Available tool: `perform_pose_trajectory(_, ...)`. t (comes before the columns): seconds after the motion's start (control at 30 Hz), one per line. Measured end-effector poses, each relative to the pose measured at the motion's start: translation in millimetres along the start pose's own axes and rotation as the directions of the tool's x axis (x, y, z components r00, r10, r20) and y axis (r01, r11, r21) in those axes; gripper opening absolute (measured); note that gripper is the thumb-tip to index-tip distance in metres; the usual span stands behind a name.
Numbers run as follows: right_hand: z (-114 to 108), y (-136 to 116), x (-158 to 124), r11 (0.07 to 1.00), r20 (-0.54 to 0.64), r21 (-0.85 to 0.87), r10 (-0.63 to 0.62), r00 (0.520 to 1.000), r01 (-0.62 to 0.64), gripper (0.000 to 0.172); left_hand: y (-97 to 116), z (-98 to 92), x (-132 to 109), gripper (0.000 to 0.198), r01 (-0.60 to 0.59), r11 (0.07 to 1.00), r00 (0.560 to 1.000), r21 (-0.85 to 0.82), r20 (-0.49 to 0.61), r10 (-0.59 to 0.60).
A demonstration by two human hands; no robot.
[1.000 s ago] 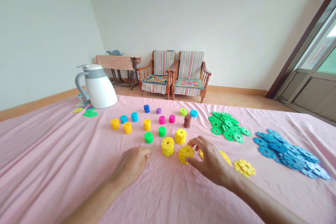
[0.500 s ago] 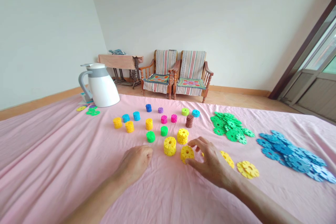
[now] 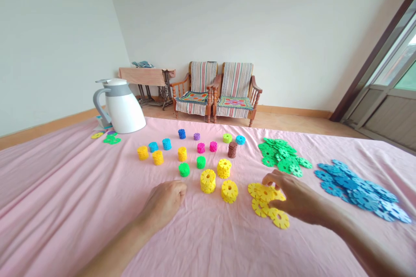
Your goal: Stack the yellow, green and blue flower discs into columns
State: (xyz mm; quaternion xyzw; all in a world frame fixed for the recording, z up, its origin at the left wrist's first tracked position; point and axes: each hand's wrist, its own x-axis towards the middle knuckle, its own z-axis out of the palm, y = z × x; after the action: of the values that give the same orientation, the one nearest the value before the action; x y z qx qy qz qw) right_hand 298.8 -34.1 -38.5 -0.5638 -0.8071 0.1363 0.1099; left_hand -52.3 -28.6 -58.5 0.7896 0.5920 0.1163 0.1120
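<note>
My right hand (image 3: 294, 199) rests on a loose pile of flat yellow snowflake discs (image 3: 264, 202), its fingers curled over the discs; I cannot make out whether any disc is gripped. Left of that pile stand three yellow stacks of such discs: one (image 3: 229, 191) nearest the hand, one (image 3: 208, 181) beside it and one (image 3: 224, 168) behind. My left hand (image 3: 165, 203) lies on the pink cloth (image 3: 65, 207) as a loose fist, holding nothing I can see, just left of the stacks.
Several small coloured stacks (image 3: 182, 153) stand in rows further back. A green disc pile (image 3: 282, 156) and a blue disc pile (image 3: 357, 188) lie to the right. A white jug (image 3: 120, 106) stands at the far left with a few loose discs (image 3: 110, 138). Two wooden armchairs (image 3: 216, 93) are beyond.
My right hand let go of the nearest yellow stack, which now stands upright alone, and moved right onto the loose yellow discs. My left hand stayed put.
</note>
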Motion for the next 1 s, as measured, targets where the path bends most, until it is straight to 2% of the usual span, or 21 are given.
perform_pose_trajectory(0.13,5.3,-2.3,1.2,1.0,0.01,-0.013,-0.02,1.0,0.02,0.029,-2.2,1.5,0.4,0.025,-0.007,1.0,1.0,0.003,-0.003,0.007)
perform_pose_trajectory(0.33,4.2,-6.3,2.5,0.999,0.008,-0.027,-0.037,0.999,0.038,0.024,-0.5,-0.2,1.0,0.025,-0.006,1.0,1.0,0.007,0.002,0.006)
perform_pose_trajectory(0.47,5.4,-15.8,6.8,0.998,-0.079,0.01,-0.056,0.995,0.057,0.021,-0.2,-0.8,0.8,0.026,0.001,1.0,1.0,0.014,0.003,-0.001)
perform_pose_trajectory(0.63,19.1,-50.6,15.6,0.972,-0.243,0.184,-0.096,0.965,0.143,0.019,-2.4,0.5,-0.3,0.027,-0.01,1.0,1.0,0.012,0.002,0.01)
perform_pose_trajectory(0.8,33.2,-77.2,22.1,0.947,-0.275,0.26,-0.115,0.955,0.189,0.022,-3.1,0.3,-0.1,0.026,-0.02,1.0,1.0,0.016,0.003,0.02)
perform_pose_trajectory(1.0,38.0,-77.9,26.7,0.958,-0.292,0.229,-0.103,0.951,0.174,0.022,1.0,-2.9,-0.6,0.027,-0.018,1.0,1.0,0.006,0.016,0.018)
